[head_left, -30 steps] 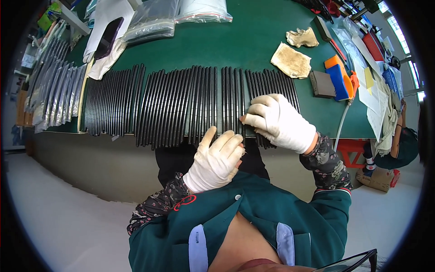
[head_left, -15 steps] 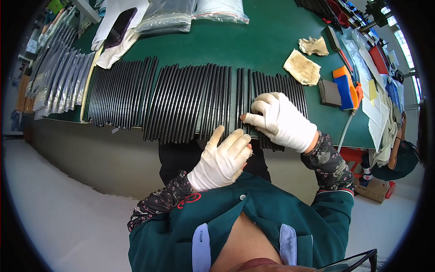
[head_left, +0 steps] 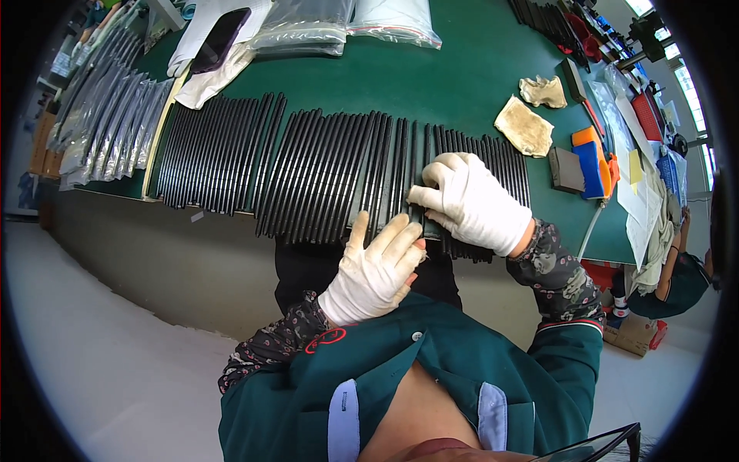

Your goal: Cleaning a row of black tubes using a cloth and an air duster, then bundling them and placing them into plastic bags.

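Note:
Slim black rods (head_left: 312,177) lie side by side in a long row along the near part of the green table, their near ends poking past its edge. Both of my hands wear white gloves with some bare fingertips. My right hand (head_left: 473,204) is over the right part of the row, fingers curled, thumb and forefinger closed at a black rod (head_left: 414,165); its other fingertips are hidden. Lower and to the left, my left hand (head_left: 376,269) is open, fingers spread and pointing up toward the near rod ends.
Bagged rods (head_left: 115,127) lie at far left. A phone (head_left: 221,40), cloth and clear plastic bags (head_left: 300,27) are at the back. On the right are two stained cloth pads (head_left: 525,127), a grey block (head_left: 566,169) and an orange-and-blue tool (head_left: 591,162) with a hose. Another person sits far right.
The whole view has shifted slightly. By my right fingertips, the loose rods are spaced differently, with one nearer the group on the left. My left hand has barely moved.

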`<state>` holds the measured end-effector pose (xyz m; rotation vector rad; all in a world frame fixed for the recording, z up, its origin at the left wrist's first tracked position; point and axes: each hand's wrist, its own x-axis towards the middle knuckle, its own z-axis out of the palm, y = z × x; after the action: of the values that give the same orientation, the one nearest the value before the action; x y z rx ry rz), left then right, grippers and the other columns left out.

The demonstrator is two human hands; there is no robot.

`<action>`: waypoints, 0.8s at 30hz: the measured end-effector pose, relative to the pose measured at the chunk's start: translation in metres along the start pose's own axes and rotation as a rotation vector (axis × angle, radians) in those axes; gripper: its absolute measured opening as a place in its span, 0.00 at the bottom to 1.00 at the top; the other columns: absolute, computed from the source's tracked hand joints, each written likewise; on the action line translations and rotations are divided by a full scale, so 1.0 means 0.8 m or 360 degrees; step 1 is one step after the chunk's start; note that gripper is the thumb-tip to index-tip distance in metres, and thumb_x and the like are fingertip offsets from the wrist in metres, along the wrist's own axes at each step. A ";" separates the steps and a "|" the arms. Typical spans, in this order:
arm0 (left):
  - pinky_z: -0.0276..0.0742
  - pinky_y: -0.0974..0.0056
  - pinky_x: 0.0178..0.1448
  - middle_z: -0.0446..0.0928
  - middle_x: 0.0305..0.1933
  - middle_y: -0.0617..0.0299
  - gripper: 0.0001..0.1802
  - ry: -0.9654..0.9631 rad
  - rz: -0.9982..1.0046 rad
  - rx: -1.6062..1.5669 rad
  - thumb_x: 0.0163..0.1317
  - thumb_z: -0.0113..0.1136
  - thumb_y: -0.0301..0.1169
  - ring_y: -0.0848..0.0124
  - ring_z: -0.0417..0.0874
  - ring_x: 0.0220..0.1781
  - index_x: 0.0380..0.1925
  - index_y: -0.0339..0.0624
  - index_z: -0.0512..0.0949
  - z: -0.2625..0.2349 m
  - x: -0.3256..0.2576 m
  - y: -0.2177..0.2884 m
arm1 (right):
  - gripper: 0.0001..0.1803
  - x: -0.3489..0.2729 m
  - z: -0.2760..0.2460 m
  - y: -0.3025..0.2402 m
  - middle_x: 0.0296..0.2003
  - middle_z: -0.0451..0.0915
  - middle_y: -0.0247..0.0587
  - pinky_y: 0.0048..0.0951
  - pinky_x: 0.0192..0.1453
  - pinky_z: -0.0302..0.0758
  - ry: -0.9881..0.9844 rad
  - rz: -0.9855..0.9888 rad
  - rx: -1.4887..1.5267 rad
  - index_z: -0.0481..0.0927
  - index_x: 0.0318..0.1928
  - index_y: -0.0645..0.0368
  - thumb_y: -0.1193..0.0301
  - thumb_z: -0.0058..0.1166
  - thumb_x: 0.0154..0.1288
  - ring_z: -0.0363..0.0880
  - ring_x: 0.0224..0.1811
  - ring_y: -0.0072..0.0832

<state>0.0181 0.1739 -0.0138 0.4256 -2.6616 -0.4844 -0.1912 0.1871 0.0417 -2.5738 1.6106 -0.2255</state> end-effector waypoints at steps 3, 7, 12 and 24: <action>0.46 0.32 0.65 0.68 0.58 0.58 0.29 0.0118 -0.0133 0.0073 0.40 0.66 0.36 0.59 0.68 0.63 0.47 0.43 0.72 -0.003 -0.006 -0.002 | 0.20 -0.001 0.004 0.006 0.38 0.73 0.36 0.39 0.52 0.68 0.0160 -0.0119 0.0014 0.74 0.41 0.53 0.70 0.62 0.43 0.71 0.49 0.38; 0.46 0.31 0.64 0.68 0.59 0.57 0.30 0.0057 -0.0082 0.0017 0.40 0.67 0.36 0.58 0.68 0.63 0.47 0.43 0.72 -0.002 -0.007 -0.005 | 0.22 0.004 0.010 0.004 0.38 0.73 0.36 0.40 0.52 0.68 0.0215 -0.0066 0.0094 0.74 0.42 0.53 0.69 0.63 0.42 0.71 0.49 0.38; 0.45 0.30 0.64 0.67 0.59 0.56 0.29 0.0051 -0.0043 -0.0005 0.42 0.66 0.36 0.57 0.68 0.63 0.47 0.43 0.71 -0.003 -0.006 -0.004 | 0.19 0.013 0.007 -0.002 0.38 0.73 0.37 0.39 0.52 0.68 0.0176 -0.0129 0.0026 0.75 0.42 0.53 0.71 0.61 0.45 0.71 0.48 0.38; 0.40 0.34 0.68 0.68 0.59 0.56 0.27 0.0132 -0.0203 0.0066 0.42 0.65 0.38 0.57 0.67 0.64 0.45 0.43 0.72 -0.008 -0.017 -0.010 | 0.16 0.033 0.016 -0.010 0.34 0.72 0.36 0.37 0.50 0.69 0.0148 -0.0176 -0.0111 0.75 0.40 0.53 0.70 0.58 0.47 0.72 0.43 0.37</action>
<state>0.0343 0.1701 -0.0155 0.6173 -2.5790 -0.4398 -0.1702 0.1669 0.0320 -2.7471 1.5331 -0.3069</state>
